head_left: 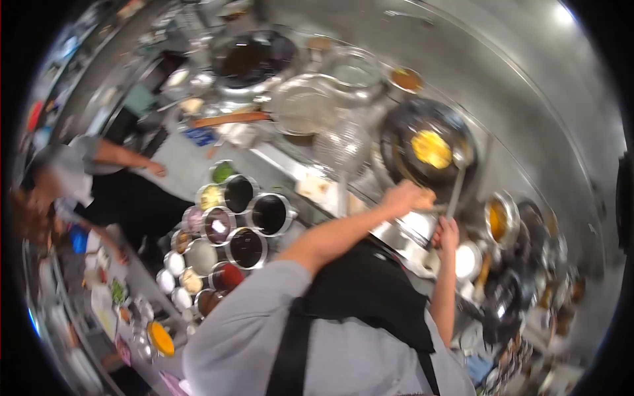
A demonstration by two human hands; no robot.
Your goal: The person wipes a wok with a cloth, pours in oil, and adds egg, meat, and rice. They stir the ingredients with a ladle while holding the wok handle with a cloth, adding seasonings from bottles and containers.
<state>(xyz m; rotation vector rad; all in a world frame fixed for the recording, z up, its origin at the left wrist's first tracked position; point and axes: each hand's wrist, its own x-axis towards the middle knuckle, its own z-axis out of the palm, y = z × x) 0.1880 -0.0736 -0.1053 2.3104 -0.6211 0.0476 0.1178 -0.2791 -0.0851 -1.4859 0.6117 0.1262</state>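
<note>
A black wok (403, 148) sits on the range in front of me, with a yellow mass that looks like egg (432, 149) in it. My left hand (408, 199) is closed at the wok's near edge, apparently gripping it there; blur hides the exact hold. In my right hand (447, 234) is the handle of a metal ladle (457, 188). The ladle's bowl end rests inside the wok, on the right of the yellow food. Both hands are close together on the near side of the wok.
Left of the wok lie a wire strainer (341, 145) and a wide sieve (305, 104). A small orange-brown bowl (406, 79) stands behind. Several ingredient pots (269, 213) crowd the left counter, beyond which another person (125, 178) stands. An orange-filled pot (496, 219) is at right.
</note>
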